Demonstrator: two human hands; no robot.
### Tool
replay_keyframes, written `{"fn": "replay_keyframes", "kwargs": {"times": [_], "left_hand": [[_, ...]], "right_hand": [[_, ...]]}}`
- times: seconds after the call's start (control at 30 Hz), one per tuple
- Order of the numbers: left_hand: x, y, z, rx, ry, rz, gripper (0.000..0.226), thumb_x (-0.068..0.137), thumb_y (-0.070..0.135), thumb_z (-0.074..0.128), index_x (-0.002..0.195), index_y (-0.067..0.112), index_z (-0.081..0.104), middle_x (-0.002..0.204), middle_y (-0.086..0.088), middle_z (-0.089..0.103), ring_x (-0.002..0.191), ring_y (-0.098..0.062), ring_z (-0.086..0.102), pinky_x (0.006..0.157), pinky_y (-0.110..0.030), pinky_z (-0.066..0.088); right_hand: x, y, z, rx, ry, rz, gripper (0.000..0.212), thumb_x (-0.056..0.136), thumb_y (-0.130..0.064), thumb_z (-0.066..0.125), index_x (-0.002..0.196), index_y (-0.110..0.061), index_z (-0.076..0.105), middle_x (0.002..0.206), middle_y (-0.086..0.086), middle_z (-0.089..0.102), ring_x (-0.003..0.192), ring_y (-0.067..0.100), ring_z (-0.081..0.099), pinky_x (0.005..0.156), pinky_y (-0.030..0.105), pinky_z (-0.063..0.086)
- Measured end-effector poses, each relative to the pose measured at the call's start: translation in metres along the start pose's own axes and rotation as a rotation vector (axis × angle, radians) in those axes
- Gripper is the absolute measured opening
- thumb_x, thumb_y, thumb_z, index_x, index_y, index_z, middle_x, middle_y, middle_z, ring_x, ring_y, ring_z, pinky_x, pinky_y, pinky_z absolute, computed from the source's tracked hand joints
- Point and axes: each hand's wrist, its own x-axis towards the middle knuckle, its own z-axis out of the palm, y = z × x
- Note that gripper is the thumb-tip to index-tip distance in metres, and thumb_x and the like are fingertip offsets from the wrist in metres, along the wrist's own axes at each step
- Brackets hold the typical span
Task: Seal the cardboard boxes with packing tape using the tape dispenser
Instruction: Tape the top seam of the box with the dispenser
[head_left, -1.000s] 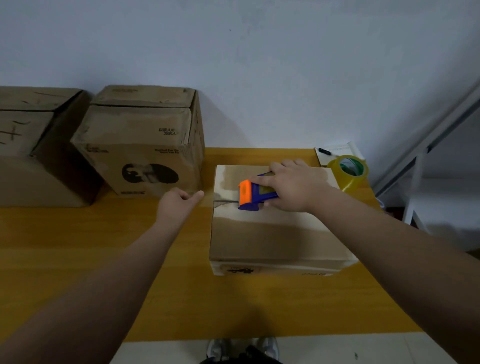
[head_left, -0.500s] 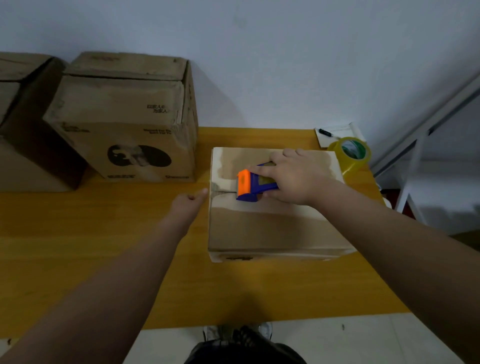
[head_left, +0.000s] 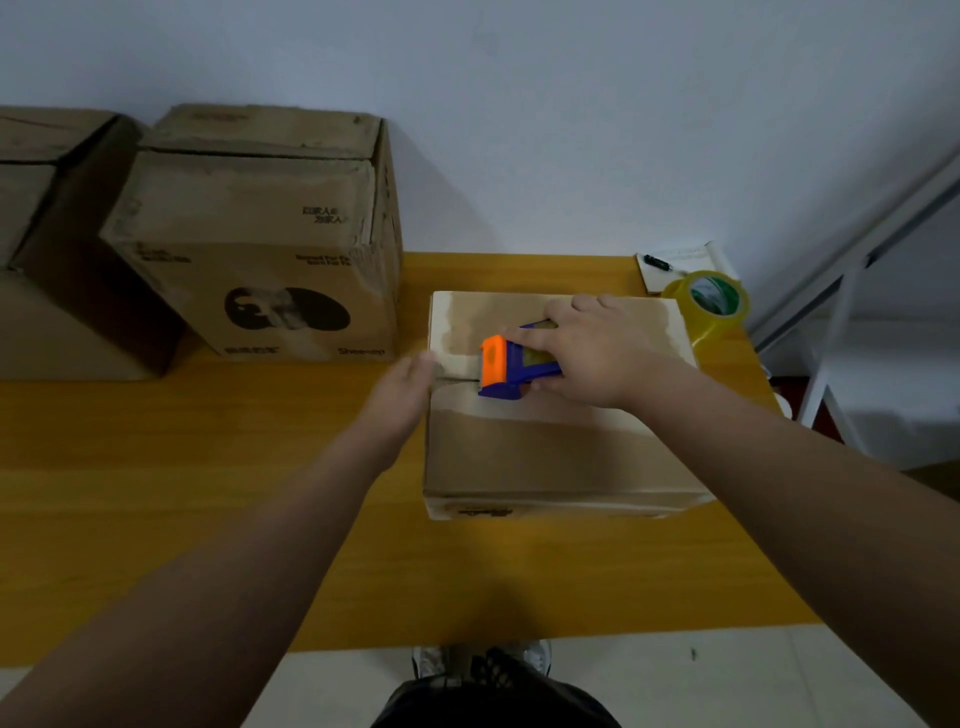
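A flat cardboard box (head_left: 550, 457) lies on the yellow table (head_left: 208, 467), its top flaps meeting in a seam across the middle. My right hand (head_left: 597, 358) grips an orange and blue tape dispenser (head_left: 511, 366) that sits on the seam near the box's left end. My left hand (head_left: 402, 395) reaches to the box's left edge; its fingertips touch the edge at the seam. Whether they pinch the tape end there is unclear.
A taller cardboard box (head_left: 260, 260) stands at the back, with another box (head_left: 52, 249) at far left. A yellow tape roll (head_left: 714, 306) and a notepad with a pen (head_left: 675, 262) lie at the back right corner. A white metal frame (head_left: 852, 322) stands right of the table.
My left hand moved right from beside the box until its fingertips reached the box's left edge. The right hand and dispenser stayed near the seam's left end.
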Motion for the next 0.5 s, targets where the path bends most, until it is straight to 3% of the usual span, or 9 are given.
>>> {"fn": "replay_keyframes", "kwargs": {"times": [0.1, 0.2, 0.27, 0.33, 0.43, 0.5], "left_hand": [[-0.008, -0.001, 0.019, -0.015, -0.186, -0.080, 0.081, 0.091, 0.054, 0.047, 0.152, 0.021, 0.005, 0.149, 0.001, 0.031, 0.134, -0.020, 0.034, 0.104, -0.038, 0.034], [0.000, -0.007, 0.012, 0.111, -0.264, -0.068, 0.112, 0.080, 0.043, 0.069, 0.148, 0.025, -0.018, 0.158, -0.003, 0.010, 0.140, -0.026, 0.024, 0.105, -0.039, 0.033], [0.009, -0.007, 0.004, 0.356, -0.268, 0.070, 0.127, 0.069, 0.043, 0.080, 0.147, 0.033, -0.020, 0.159, 0.004, -0.010, 0.146, -0.023, 0.004, 0.113, -0.042, 0.023], [0.020, -0.004, -0.004, 0.661, -0.270, 0.220, 0.127, 0.062, 0.056, 0.078, 0.147, 0.039, -0.016, 0.155, 0.011, -0.025, 0.144, -0.018, -0.015, 0.115, -0.045, 0.009], [0.032, 0.002, -0.007, 1.036, -0.319, 0.379, 0.116, 0.066, 0.076, 0.059, 0.149, 0.036, -0.013, 0.155, 0.011, -0.025, 0.141, -0.014, -0.024, 0.115, -0.042, -0.005], [0.037, 0.002, -0.007, 1.116, -0.305, 0.412, 0.110, 0.070, 0.079, 0.051, 0.150, 0.034, -0.009, 0.156, 0.011, -0.019, 0.142, -0.013, -0.019, 0.116, -0.041, -0.006]], "right_hand": [[-0.001, -0.001, 0.000, -0.028, 0.016, -0.002, 0.067, 0.092, -0.057, 0.044, 0.149, -0.041, 0.015, 0.136, 0.006, 0.043, 0.123, 0.028, 0.040, 0.100, 0.040, 0.030], [-0.002, 0.000, 0.000, -0.033, 0.016, -0.007, 0.066, 0.092, -0.058, 0.042, 0.150, -0.040, 0.015, 0.136, 0.007, 0.043, 0.124, 0.028, 0.040, 0.100, 0.040, 0.030], [-0.002, 0.000, 0.001, -0.028, 0.007, -0.005, 0.067, 0.091, -0.060, 0.041, 0.150, -0.040, 0.015, 0.136, 0.008, 0.043, 0.123, 0.029, 0.039, 0.100, 0.040, 0.029], [-0.002, 0.001, 0.000, -0.018, -0.008, -0.005, 0.070, 0.089, -0.065, 0.041, 0.149, -0.040, 0.016, 0.136, 0.009, 0.042, 0.123, 0.029, 0.039, 0.100, 0.041, 0.029], [0.002, 0.002, -0.005, 0.004, -0.037, -0.019, 0.070, 0.088, -0.066, 0.043, 0.149, -0.041, 0.018, 0.137, 0.008, 0.042, 0.123, 0.028, 0.041, 0.100, 0.039, 0.031], [0.003, 0.004, -0.007, 0.001, -0.051, -0.033, 0.069, 0.089, -0.065, 0.042, 0.149, -0.042, 0.017, 0.139, 0.006, 0.041, 0.123, 0.027, 0.041, 0.099, 0.038, 0.032]]}}
